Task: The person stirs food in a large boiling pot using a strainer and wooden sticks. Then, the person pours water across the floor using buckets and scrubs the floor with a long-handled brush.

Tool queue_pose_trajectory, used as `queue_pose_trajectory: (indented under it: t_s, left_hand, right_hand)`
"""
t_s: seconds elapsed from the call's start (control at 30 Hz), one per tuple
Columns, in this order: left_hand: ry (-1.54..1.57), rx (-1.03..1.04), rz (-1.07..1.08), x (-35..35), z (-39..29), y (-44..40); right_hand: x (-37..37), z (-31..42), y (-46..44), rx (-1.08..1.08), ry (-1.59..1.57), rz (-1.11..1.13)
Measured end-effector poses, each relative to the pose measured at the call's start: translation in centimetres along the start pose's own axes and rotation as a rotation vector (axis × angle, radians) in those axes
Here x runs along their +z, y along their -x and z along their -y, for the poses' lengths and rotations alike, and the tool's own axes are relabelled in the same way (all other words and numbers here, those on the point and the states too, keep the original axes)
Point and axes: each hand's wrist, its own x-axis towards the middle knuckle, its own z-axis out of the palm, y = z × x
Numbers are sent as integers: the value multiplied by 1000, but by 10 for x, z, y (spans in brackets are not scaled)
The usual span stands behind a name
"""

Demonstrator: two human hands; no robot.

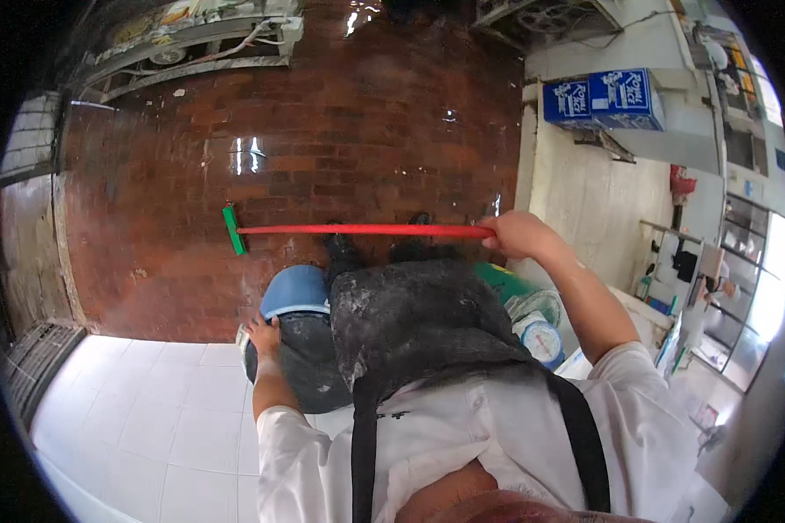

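Above the near edge of the floor (323, 166), the right hand (516, 234) is gripping a red-handled tool (366, 230), probably light and stiff, by its best-held end. The left hand (264, 336) is resting, spread, on a blue container (296, 289).

Bakery-like workroom: powdery apron (419, 314), scale (542, 342)

A reddish-brown, brick-patterned floor (323, 166) spreads out below the camera, its glossy surface broken by bright white reflections; small pale scraps (180, 92) dot the bricks toward the upper left. The green head (234, 230) of a brush shows against the same floor, its red handle (366, 230) running out to one side, though whether the bristles touch cannot be told; dark shoes (342, 246) stand on the bricks, just beside the handle.
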Motion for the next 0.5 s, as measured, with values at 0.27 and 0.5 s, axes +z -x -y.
queue_pose_trajectory:
  t_s: [0.27,0.5]
  left_hand:
    - [313,637,-100,-73,-131,-57]
    - [14,816,322,-146,-395,30]
  right_hand:
    - [47,-13,13,-72,-5,6]
    - [31,-45,59,-137,-186,6]
